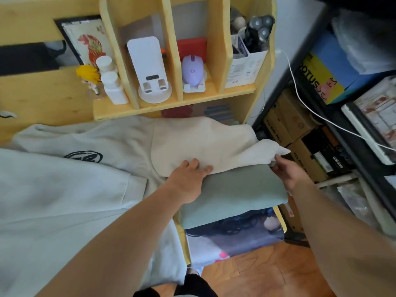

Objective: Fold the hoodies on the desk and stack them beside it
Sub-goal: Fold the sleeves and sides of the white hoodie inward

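Observation:
A folded cream hoodie (pixel 199 140) lies on top of a folded sage-green hoodie (pixel 233 194) at the right end of the desk. My left hand (pixel 190 176) rests flat on the cream hoodie's front edge, fingers straight. The cream hoodie's right corner is pinched by my right hand (pixel 287 170), lifted a little off the green one. A pale grey hoodie with a black round logo (pixel 83 156) lies spread over the desk to the left, and another light grey garment (pixel 53 200) covers the near left.
A wooden shelf unit (pixel 175 101) stands behind the hoodies with white bottles, a white stand and a purple mouse (pixel 192 70). Cardboard boxes (pixel 300 146) and a dark rack sit to the right. A clear storage bin (pixel 233 236) is under the desk's right end.

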`<act>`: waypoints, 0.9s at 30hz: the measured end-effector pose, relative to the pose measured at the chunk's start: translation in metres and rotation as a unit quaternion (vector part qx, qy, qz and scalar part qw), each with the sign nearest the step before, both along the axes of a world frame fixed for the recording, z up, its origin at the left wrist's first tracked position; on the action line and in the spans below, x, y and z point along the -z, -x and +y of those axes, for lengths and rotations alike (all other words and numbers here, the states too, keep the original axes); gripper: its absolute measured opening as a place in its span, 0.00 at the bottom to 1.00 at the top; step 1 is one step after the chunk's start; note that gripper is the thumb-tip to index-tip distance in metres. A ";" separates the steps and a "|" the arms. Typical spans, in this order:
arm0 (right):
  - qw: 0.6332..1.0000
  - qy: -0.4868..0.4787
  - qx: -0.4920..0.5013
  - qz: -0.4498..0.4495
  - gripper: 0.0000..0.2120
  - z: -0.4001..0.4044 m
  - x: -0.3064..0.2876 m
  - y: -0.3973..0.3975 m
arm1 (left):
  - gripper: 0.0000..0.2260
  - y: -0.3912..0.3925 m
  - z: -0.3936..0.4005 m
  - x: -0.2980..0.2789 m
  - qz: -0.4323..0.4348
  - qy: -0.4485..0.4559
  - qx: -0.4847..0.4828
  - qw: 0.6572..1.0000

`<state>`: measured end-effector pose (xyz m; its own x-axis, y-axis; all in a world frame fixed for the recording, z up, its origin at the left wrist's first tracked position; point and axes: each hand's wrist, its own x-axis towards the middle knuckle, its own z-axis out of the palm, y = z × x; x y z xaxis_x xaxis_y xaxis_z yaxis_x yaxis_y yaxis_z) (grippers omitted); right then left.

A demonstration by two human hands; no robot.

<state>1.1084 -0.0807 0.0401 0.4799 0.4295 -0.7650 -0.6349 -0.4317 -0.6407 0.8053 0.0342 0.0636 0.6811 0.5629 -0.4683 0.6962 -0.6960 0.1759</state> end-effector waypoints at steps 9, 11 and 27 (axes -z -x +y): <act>0.963 -0.022 0.264 -0.044 0.11 -0.047 -0.022 -0.039 | 0.35 0.001 -0.003 0.001 0.022 -0.024 0.022 0.999; 0.975 0.142 0.165 -0.027 0.07 -0.052 -0.014 -0.028 | 0.36 -0.001 -0.008 0.001 0.035 -0.042 0.028 0.998; 0.982 -0.095 0.163 -0.024 0.22 0.037 -0.079 0.031 | 0.33 0.004 -0.001 -0.010 -0.033 0.105 -0.043 0.993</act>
